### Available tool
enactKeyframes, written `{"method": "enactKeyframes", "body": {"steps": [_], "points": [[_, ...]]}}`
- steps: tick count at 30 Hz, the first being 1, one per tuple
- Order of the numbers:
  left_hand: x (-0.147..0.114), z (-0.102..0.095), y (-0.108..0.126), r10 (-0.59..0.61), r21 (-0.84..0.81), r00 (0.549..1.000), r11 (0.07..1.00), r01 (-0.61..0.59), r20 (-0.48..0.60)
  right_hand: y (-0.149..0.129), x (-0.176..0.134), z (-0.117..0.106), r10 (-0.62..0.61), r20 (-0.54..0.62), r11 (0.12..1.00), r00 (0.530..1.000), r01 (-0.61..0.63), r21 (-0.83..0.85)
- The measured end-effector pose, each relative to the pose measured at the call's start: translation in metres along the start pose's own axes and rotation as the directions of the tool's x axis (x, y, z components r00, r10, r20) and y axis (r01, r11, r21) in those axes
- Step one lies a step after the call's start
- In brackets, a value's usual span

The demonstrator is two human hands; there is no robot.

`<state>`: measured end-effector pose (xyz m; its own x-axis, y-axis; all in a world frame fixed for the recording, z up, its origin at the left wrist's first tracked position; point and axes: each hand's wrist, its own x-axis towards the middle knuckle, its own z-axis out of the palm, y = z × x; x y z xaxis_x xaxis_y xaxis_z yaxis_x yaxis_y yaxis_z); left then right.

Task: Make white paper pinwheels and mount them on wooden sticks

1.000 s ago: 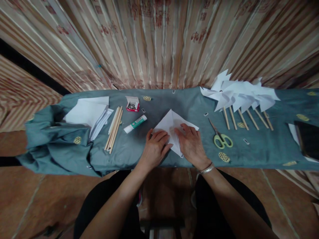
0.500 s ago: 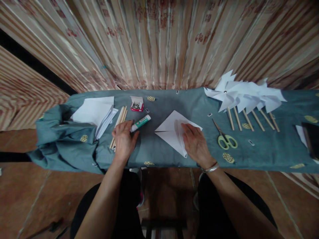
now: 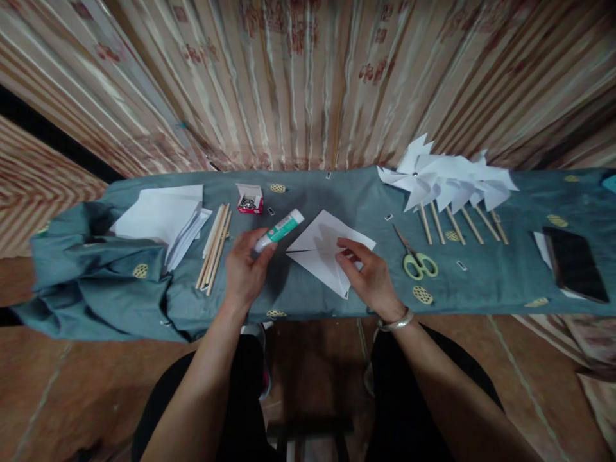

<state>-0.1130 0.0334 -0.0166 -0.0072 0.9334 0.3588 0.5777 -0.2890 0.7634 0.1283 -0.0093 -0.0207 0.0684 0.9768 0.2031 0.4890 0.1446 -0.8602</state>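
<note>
In my left hand [image 3: 248,266] is a green and white glue stick [image 3: 285,227], gripped near one end between thumb and fingers and tilted up to the right. A white square of paper [image 3: 320,247] with a slit running in from its left corner lies flat before me, turned like a diamond. Over its right part hovers my right hand [image 3: 370,273], fingers bent and apart, holding nothing. Scissors with light green handles [image 3: 419,265] rest to the right of that hand.
Wooden sticks [image 3: 214,250] lie left of my left hand, beside a stack of white paper [image 3: 161,215]. A small red box [image 3: 250,200] of metal pins stands open behind. Several paper pinwheels on sticks [image 3: 447,176] lie at the back right, a dark phone [image 3: 575,263] farther right.
My left hand has lifted the glue stick off the cloth and brought it right, towards the paper. My right hand has risen from the paper, its fingers now curled. The view has shifted slightly right.
</note>
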Motion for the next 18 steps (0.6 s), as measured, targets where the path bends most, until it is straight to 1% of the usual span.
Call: {"method": "enactKeyframes", "body": {"steps": [1,2,4,6,8,9,10,12,15,16,18], "points": [[-0.002,0.008,0.008,0.004,-0.069,0.999,0.998,-0.001,0.051,-0.003,0.0,0.0,0.078,0.034,0.986,0.996,-0.082,0.143],[-0.005,0.017,0.016,0.015,-0.137,0.995,0.991,-0.001,0.103,-0.007,0.0,-0.001,0.142,0.087,0.946,0.986,-0.161,0.28],[-0.011,0.034,0.028,0.047,-0.257,0.983,0.967,0.0,0.178,-0.012,0.0,-0.002,0.219,0.193,0.815,0.956,-0.288,0.502],[-0.015,0.047,0.036,0.074,-0.319,0.962,0.948,0.015,0.264,-0.016,0.001,-0.002,0.271,0.254,0.665,0.928,-0.372,0.647],[-0.018,0.055,0.041,0.084,-0.356,0.947,0.934,0.033,0.309,-0.016,0.003,-0.002,0.322,0.268,0.544,0.908,-0.409,0.733],[-0.019,0.057,0.043,0.077,-0.369,0.944,0.928,0.05,0.32,-0.015,0.004,-0.002,0.345,0.265,0.501,0.9,-0.415,0.759],[-0.02,0.059,0.043,0.062,-0.381,0.942,0.922,0.073,0.33,-0.014,0.005,-0.003,0.361,0.262,0.474,0.895,-0.418,0.775],[-0.019,0.06,0.043,0.02,-0.403,0.938,0.906,0.13,0.347,-0.011,0.008,-0.004,0.389,0.248,0.448,0.887,-0.417,0.791],[-0.015,0.056,0.039,-0.052,-0.411,0.93,0.887,0.21,0.364,-0.005,0.014,-0.01,0.442,0.204,0.401,0.873,-0.396,0.826],[-0.012,0.053,0.036,-0.078,-0.403,0.932,0.887,0.227,0.355,-0.003,0.016,-0.013,0.463,0.186,0.374,0.867,-0.381,0.845],[-0.006,0.045,0.03,-0.131,-0.377,0.946,0.894,0.242,0.297,0.002,0.018,-0.018,0.498,0.172,0.314,0.85,-0.362,0.878]]}}
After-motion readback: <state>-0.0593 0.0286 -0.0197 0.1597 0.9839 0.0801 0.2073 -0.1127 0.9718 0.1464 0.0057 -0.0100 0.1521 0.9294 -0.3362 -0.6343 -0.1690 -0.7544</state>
